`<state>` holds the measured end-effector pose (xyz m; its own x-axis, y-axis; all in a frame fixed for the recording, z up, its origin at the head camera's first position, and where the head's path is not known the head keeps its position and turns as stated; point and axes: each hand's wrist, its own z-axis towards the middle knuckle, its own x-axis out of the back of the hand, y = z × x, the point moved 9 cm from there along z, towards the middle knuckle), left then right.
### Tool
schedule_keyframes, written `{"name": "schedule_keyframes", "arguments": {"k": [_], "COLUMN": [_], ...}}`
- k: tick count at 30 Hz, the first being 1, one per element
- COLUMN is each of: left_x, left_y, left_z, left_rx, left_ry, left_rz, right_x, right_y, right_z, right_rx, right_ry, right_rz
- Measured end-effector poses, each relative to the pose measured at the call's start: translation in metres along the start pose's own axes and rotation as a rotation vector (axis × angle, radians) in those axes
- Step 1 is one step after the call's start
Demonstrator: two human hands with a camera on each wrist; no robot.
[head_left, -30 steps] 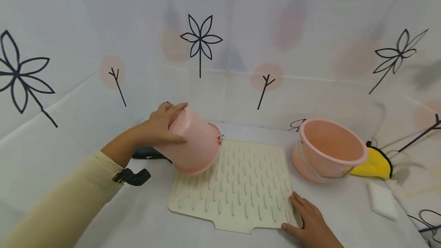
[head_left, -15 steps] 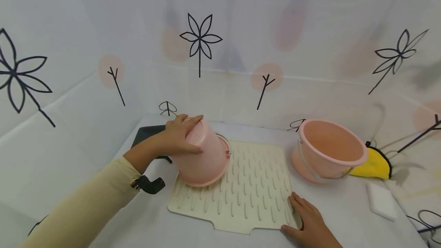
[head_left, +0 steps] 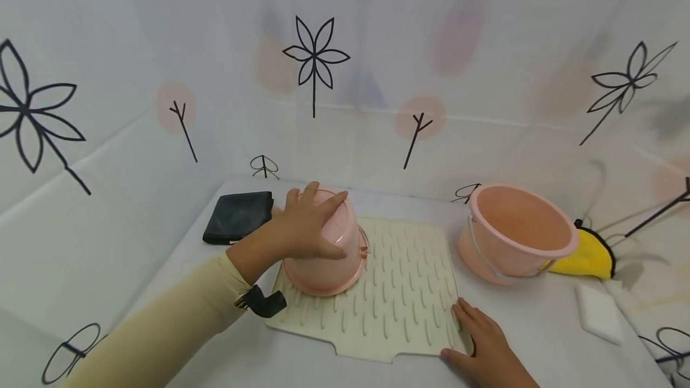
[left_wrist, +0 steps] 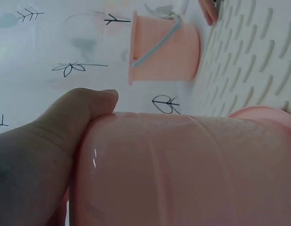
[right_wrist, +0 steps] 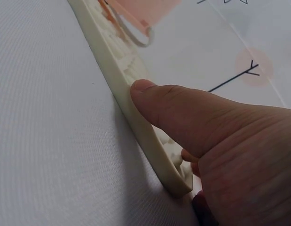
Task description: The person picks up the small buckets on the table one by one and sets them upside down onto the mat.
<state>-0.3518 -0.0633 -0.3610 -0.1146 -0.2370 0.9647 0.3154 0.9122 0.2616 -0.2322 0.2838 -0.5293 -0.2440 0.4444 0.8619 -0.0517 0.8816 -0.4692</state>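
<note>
In the head view a pink bucket (head_left: 329, 277) stands upside down on the left part of a cream ribbed draining mat (head_left: 401, 292). My left hand (head_left: 304, 226) grips its raised base from above, with the fingers spread across the base and the thumb at its side. The left wrist view shows the thumb on the bucket's base edge. My right hand (head_left: 487, 346) holds the mat's near right corner, with the thumb on the front edge and the fingers on the right edge. In the right wrist view the thumb presses the mat's edge (right_wrist: 136, 122).
Right of the mat stands another pink bucket (head_left: 470, 262), upright, its wire handle hanging. Behind it lies a yellow black-trimmed item (head_left: 584, 256). A white block (head_left: 598, 314) is near the right edge. A flat black case (head_left: 239, 214) lies behind the left forearm. Patterned cloth walls surround the table.
The left hand has brought the tilted bucket right and down, turning it onto its rim on the mat. More of the black case shows. The right hand stays at the mat's corner.
</note>
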Motion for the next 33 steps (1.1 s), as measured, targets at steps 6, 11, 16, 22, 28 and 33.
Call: {"name": "schedule_keyframes", "arguments": {"k": [6, 11, 16, 22, 28, 33], "left_x": [-0.003, -0.010, -0.012, -0.009, -0.009, -0.009], "left_y": [0.003, 0.002, 0.004, 0.008, 0.010, 0.013], "left_z": [0.009, 0.018, 0.024, 0.031, 0.034, 0.034], "left_rx": [0.016, 0.027, 0.060, 0.120, 0.153, 0.152], "left_ry": [-0.041, -0.068, -0.097, -0.109, -0.106, -0.088], "left_rz": [0.011, 0.012, 0.008, -0.026, -0.015, 0.005], "right_x": [-0.001, -0.004, -0.003, -0.001, 0.001, 0.001], "right_y": [0.000, -0.001, -0.003, -0.001, -0.001, 0.000], "right_z": [0.002, 0.000, -0.003, -0.001, 0.000, 0.002], "right_rx": [-0.017, -0.002, 0.051, 0.008, -0.010, -0.025], "right_ry": [-0.014, -0.013, 0.021, -0.002, -0.005, -0.010], "right_rz": [0.014, 0.021, 0.003, 0.007, 0.017, 0.016]}}
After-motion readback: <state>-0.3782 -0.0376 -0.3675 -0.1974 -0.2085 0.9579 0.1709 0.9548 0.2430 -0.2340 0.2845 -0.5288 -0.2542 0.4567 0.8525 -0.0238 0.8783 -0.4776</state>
